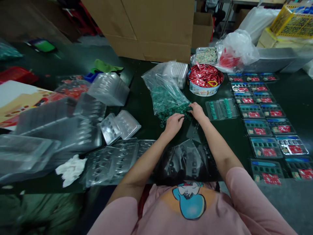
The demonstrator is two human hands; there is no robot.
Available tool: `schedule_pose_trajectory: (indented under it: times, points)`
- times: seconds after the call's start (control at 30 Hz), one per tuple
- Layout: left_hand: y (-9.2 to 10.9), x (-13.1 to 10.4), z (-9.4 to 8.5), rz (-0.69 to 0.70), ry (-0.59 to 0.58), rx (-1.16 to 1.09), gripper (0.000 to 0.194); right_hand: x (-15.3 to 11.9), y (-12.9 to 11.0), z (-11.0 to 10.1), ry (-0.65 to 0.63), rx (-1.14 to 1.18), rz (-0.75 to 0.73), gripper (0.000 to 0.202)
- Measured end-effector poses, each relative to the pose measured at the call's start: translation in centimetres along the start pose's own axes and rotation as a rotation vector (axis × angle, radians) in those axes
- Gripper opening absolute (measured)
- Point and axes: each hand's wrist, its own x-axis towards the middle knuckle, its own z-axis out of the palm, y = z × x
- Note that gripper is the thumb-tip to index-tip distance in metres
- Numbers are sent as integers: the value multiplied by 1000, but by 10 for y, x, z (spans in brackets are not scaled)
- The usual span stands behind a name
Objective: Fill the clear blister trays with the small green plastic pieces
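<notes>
A clear plastic bag lies on the dark table, with many small green translucent pieces inside it and spilling from its mouth. At the near edge of that pile is my left hand, its fingers curled together. My right hand reaches the pile's right side with thumb and fingers pinched; what either hand holds is hidden. Right of it lie clear blister trays with rows of green pieces in them. Empty clear trays overlap on the table below my hands.
A round tin of red packets stands behind my right hand. Filled trays with red packets line the right side. Stacked clear trays, a white crumpled tissue and a green cloth lie left. A large cardboard box stands behind.
</notes>
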Motion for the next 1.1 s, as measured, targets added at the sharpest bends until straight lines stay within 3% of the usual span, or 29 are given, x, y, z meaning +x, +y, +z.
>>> schedule_pose_trajectory:
  times: [0.17,0.27,0.37,0.47,0.6,0.73,0.9,1.1]
  points:
    - [-5,5,2,-26,20,-104,22,-1,11,0,90,231,68,12]
    - [-5,14,11,-86,47,-307,24,-10,10,-8,122,572,98,16]
    - [-1,26,24,-171,64,-573,36,-24,0,-17,60,859,73,26]
    - [6,34,34,-173,86,-776,40,-39,-12,-26,42,966,56,31]
    - [20,36,36,-156,58,-894,28,-57,-17,-33,82,1009,91,33]
    - [31,25,35,-208,-10,-922,20,-79,-12,-37,69,1078,140,35]
    - [45,-8,35,-286,-216,-969,27,-122,-13,-42,54,1132,230,29]
    - [50,-34,26,-364,-361,-1011,26,-158,-18,-40,-3,1177,308,29]
